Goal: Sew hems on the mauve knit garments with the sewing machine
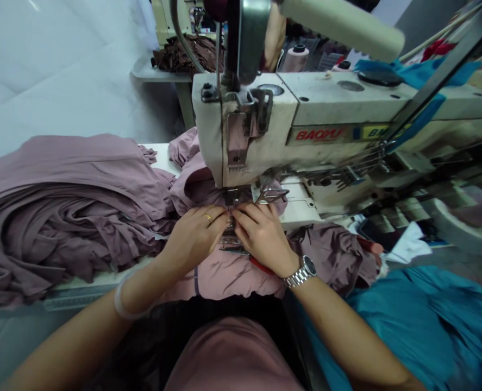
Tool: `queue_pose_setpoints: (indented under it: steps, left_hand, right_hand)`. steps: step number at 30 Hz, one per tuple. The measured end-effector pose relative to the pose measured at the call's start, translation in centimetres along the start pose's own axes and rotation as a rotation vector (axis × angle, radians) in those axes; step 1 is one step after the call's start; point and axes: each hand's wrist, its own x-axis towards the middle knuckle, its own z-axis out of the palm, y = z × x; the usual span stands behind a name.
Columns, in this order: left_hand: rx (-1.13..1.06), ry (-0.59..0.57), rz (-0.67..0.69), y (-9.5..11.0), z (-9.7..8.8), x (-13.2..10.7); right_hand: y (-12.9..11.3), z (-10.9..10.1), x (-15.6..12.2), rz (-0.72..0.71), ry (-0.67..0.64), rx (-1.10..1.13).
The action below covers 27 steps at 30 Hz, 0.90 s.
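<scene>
A white sewing machine (338,103) stands ahead, its needle and presser foot (232,196) just beyond my fingertips. My left hand (195,233), with a ring and a pale bracelet, has its fingers bent together on mauve fabric (183,187) at the left of the foot. On the right side, close to the left fingertips, my right hand (263,233) wears a metal watch and is closed on the same fabric, its fingertips by the foot. The exact edge they pinch is hidden. Pinkish cloth (232,277) lies below my wrists.
A thick pile of mauve fabric pieces (73,201) covers the left side. Teal fabric (432,320) is heaped at the lower right, near dark mauve cloth (330,255). Brown pieces (187,51) lie on a table behind. A thread cone (295,58) stands beyond the machine.
</scene>
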Motion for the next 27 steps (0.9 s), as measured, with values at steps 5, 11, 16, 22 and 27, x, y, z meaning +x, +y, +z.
queue_pose_setpoints:
  steps: [5,11,16,22,27]
  left_hand:
    - [0.006,-0.055,-0.033,-0.3,0.0,0.3]
    - [-0.006,-0.055,-0.031,-0.6,0.1,0.1]
    - [0.02,-0.066,-0.025,-0.3,0.0,0.0]
    - [0.064,-0.084,-0.022,-0.1,0.2,-0.1]
    - [0.081,-0.114,-0.037,0.0,0.2,-0.1]
  right_hand:
    - [0.5,0.1,0.0,-0.002,0.001,0.041]
    - [0.9,0.4,0.0,0.069,0.004,0.231]
    - [1.0,0.5,0.2,0.074,0.002,0.261]
    - [1.0,0.3,0.5,0.056,-0.005,0.274]
    - [1.1,0.5,0.2,-0.001,0.007,0.164]
